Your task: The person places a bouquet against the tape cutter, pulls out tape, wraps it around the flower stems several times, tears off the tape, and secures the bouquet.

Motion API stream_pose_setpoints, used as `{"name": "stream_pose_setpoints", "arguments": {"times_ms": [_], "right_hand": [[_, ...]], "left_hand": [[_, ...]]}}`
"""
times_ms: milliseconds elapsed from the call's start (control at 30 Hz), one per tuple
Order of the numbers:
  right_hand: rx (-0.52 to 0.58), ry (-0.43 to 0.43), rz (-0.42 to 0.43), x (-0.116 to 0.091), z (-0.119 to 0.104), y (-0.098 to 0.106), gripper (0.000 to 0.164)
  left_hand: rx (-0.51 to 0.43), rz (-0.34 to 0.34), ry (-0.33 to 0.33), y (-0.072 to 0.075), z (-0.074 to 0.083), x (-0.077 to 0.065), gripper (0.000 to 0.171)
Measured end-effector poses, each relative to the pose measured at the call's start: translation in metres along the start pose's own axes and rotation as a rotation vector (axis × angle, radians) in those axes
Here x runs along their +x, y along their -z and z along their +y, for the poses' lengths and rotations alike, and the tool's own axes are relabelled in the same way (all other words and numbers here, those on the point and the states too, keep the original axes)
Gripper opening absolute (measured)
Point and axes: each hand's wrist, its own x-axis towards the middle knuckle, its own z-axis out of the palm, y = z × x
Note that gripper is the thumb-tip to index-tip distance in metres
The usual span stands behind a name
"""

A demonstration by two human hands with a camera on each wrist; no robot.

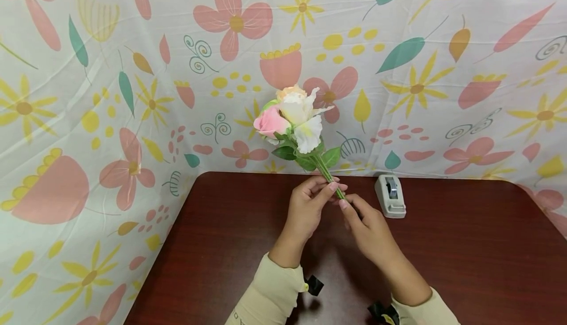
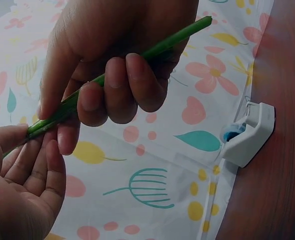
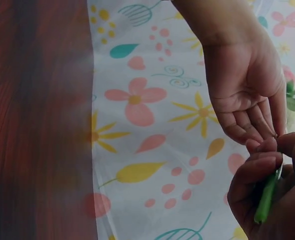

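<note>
In the head view a small bunch of artificial flowers (image 1: 298, 113) is held up over the far part of the table, heads tilted up and left. It has a pink rose (image 1: 268, 121), white and peach blooms (image 1: 296, 104) and green leaves (image 1: 331, 157). My left hand (image 1: 307, 204) pinches the green stems (image 1: 325, 170) between thumb and fingers below the leaves. Just under it, my right hand (image 1: 369, 224) grips the lower stems. In the left wrist view, the stem end (image 2: 197, 27) sticks out past the right hand's curled fingers (image 2: 118, 90).
A white tape dispenser (image 1: 391, 196) stands on the dark red-brown table (image 1: 221, 246), right of the hands near the back edge. A flower-print cloth (image 1: 168, 93) hangs behind and to the left of the table. Black straps (image 1: 314, 285) show at the cuffs.
</note>
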Motion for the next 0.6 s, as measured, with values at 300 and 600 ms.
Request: {"name": "stream_pose_setpoints", "arguments": {"times_ms": [300,600], "right_hand": [[0.271,-0.061,-0.213,0.002,-0.0014,0.0054,0.031],[0.336,-0.018,-0.213,0.0031,-0.0016,0.0067,0.034]], "left_hand": [[-0.037,-0.049,-0.015,0.0003,0.0014,-0.001,0.026],[-0.011,-0.05,-0.035,0.0007,0.0013,-0.0016,0.024]]}}
